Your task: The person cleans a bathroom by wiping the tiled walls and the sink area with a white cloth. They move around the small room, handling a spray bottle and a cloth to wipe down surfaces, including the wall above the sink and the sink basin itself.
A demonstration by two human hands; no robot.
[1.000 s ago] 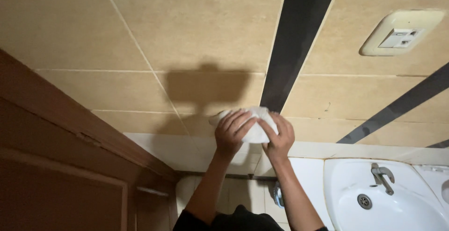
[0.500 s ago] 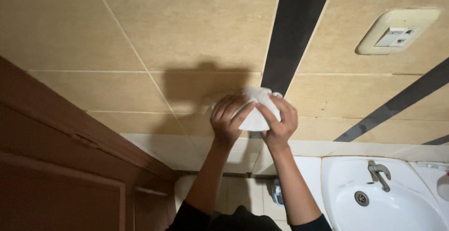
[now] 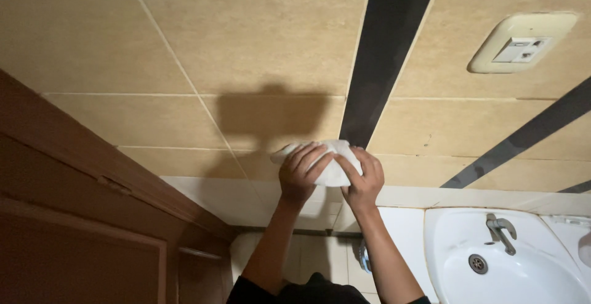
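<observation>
White cloth (image 3: pixel 332 167), crumpled into a wad, is pressed against a beige tiled wall (image 3: pixel 258 39) crossed by a black stripe (image 3: pixel 388 51), above a white basin (image 3: pixel 511 267) at right. Left hand (image 3: pixel 303 173) and right hand (image 3: pixel 363 181) clasp the wad between them, fingers wrapped over it.

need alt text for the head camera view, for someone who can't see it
Two bare hands, the left hand and the right hand, press a crumpled white cloth against a beige tiled wall beside a black stripe. A white sink sits lower right, a brown wooden door at left.
</observation>
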